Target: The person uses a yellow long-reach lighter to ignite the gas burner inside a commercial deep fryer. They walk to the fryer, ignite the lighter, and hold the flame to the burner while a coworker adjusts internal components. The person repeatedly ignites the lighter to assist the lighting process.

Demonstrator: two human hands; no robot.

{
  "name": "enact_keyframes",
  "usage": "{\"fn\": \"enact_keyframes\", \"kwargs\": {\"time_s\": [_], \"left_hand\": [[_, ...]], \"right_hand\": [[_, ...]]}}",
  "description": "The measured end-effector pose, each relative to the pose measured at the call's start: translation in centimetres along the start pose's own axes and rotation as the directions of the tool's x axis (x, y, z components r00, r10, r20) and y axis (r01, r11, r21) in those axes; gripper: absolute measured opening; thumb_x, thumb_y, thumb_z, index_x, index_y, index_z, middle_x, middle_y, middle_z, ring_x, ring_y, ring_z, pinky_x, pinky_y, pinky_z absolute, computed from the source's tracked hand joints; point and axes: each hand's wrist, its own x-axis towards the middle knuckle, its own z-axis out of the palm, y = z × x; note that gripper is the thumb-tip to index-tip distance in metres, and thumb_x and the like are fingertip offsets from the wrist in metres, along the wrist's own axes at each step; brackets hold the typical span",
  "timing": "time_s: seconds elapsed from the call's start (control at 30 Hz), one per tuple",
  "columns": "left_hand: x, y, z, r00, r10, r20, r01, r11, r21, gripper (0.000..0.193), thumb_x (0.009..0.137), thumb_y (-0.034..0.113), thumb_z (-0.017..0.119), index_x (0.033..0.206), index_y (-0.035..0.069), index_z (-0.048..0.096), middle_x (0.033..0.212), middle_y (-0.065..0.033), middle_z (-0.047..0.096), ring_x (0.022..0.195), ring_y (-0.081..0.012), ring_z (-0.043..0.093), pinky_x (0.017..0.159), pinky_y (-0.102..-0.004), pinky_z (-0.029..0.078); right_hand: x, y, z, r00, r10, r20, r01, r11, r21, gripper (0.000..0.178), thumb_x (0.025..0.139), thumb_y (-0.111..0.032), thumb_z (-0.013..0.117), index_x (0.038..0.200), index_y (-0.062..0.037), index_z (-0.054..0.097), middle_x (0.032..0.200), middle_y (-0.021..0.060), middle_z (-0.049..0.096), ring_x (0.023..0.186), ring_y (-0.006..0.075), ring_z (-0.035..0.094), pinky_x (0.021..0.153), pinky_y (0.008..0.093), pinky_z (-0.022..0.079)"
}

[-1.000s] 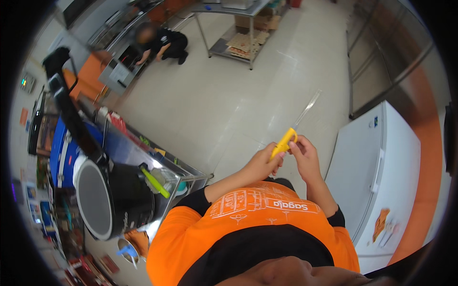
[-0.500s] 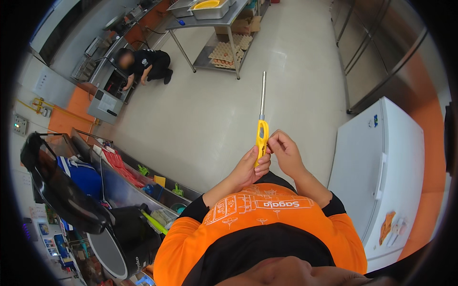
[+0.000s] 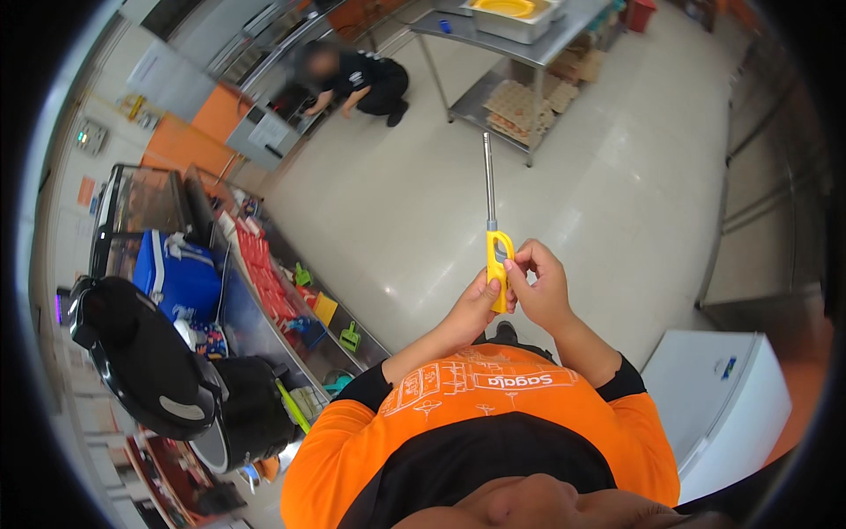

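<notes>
A yellow gas lighter with a long metal barrel points away from me, upright in the picture, in front of my orange shirt. My left hand is closed round the lower end of its handle. Against the handle's right side, by the trigger loop, my right hand has its fingers curled and its thumb pressed on the yellow plastic. Part of the grip is covered by my fingers. No flame shows at the barrel's tip.
A black cooker with its lid raised stands left, near a blue bag and a steel counter holding red packets. Another person crouches at an oven far left. Ahead is a steel table; a white freezer stands right.
My view has turned, so the room has shifted and tilted. My right thumb has come onto the lighter's handle beside the trigger; my left hand keeps its hold. The other person still crouches.
</notes>
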Motion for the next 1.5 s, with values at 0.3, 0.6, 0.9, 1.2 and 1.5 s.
{"fn": "enact_keyframes", "kwargs": {"time_s": [0.3,0.6,0.9,1.2,1.5], "left_hand": [[4.3,7.2,-9.1,0.949,0.253,-0.187,-0.171,0.913,0.37,0.034,0.109,0.033,0.043,0.128,0.005,0.043,0.096,-0.0029,0.052,0.086,-0.012,0.051,0.082,-0.0289,0.046],[9.8,18.4,-18.5,0.982,0.158,-0.107,-0.129,0.962,0.241,0.026,0.107,0.022,0.046,0.126,0.005,0.042,0.09,-0.0021,0.05,0.071,-0.0102,0.05,0.068,-0.0258,0.045],[12.5,24.3,-26.9,0.932,0.236,-0.276,-0.201,0.968,0.149,0.031,0.106,0.016,0.047,0.135,0.008,0.037,0.086,-0.0016,0.047,0.059,-0.0058,0.039,0.05,-0.021,0.033],[14.3,30.2,-34.4,0.867,0.29,-0.405,-0.226,0.954,0.198,0.038,0.106,0.02,0.047,0.14,0.008,0.034,0.086,-0.0018,0.048,0.06,-0.0064,0.04,0.053,-0.022,0.037],[16.8,37.5,-41.8,0.656,0.449,-0.607,-0.399,0.889,0.226,0.04,0.105,0.015,0.049,0.141,0.007,0.034,0.091,-0.0015,0.049,0.063,-0.0058,0.044,0.056,-0.0228,0.04]], "right_hand": [[14.7,2.8,6.2,0.967,-0.151,0.206,0.182,0.973,-0.142,0.021,0.095,-0.012,0.065,0.081,-0.0021,0.053,0.073,0.0043,0.054,0.061,0.01,0.053,0.056,0.0265,0.043],[29.1,2.8,12.6,0.91,-0.012,0.414,-0.036,0.994,0.107,0.02,0.101,-0.015,0.059,0.086,-0.0022,0.054,0.076,0.0015,0.052,0.07,0.0058,0.047,0.062,0.0242,0.041],[35.5,5.0,21.8,0.888,-0.453,0.081,0.45,0.892,0.046,0.02,0.097,-0.007,0.062,0.114,-0.0021,0.052,0.091,0.005,0.059,0.078,0.0127,0.056,0.073,0.0278,0.048],[47.7,7.7,28.6,0.858,-0.425,0.289,0.385,0.904,0.188,0.017,0.094,-0.002,0.065,0.108,-0.0023,0.055,0.096,0.0091,0.064,0.084,0.0155,0.063,0.077,0.0282,0.052],[60.2,5.1,37.4,0.583,-0.575,0.573,0.605,0.779,0.167,0.018,0.09,-0.003,0.066,0.108,-0.0011,0.061,0.095,0.0144,0.064,0.082,0.0241,0.064,0.074,0.0309,0.053]]}}
